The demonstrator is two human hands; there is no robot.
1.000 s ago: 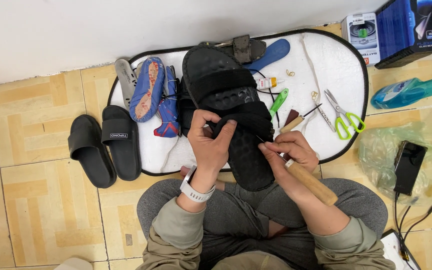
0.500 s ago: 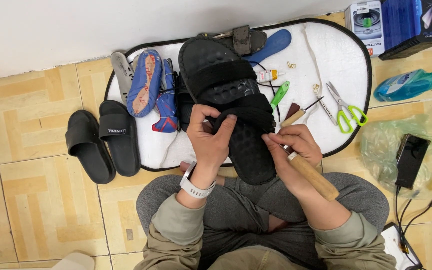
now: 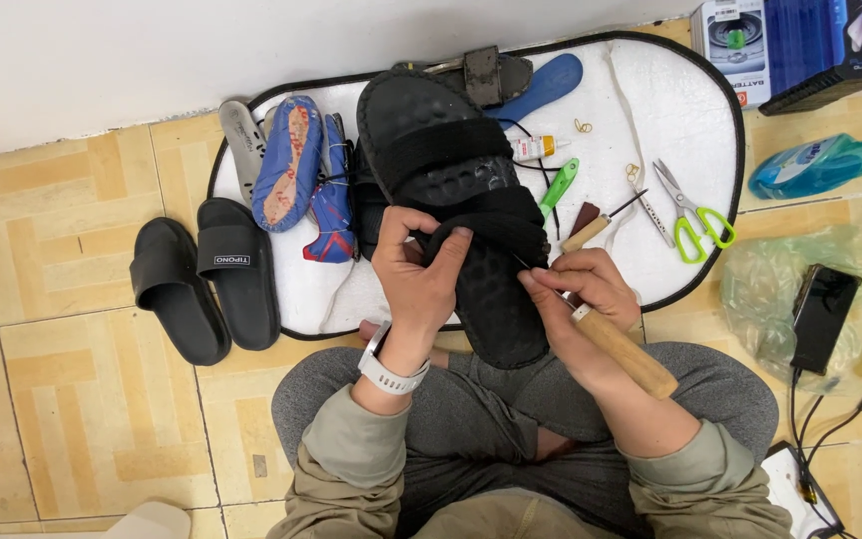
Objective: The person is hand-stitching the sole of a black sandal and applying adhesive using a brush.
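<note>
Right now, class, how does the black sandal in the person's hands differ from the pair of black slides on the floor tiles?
The black sandal is held up in the left hand; the black slides lie untouched on tile. The sandal has two straps, each slide one broad band. All are black.

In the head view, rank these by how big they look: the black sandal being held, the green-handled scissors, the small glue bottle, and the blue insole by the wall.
1. Black sandal, though it is raised nearer the camera.
2. Blue insole, partly hidden.
3. Green-handled scissors, looking close to the insole's visible part, so that order is unsure.
4. Small glue bottle.
</note>
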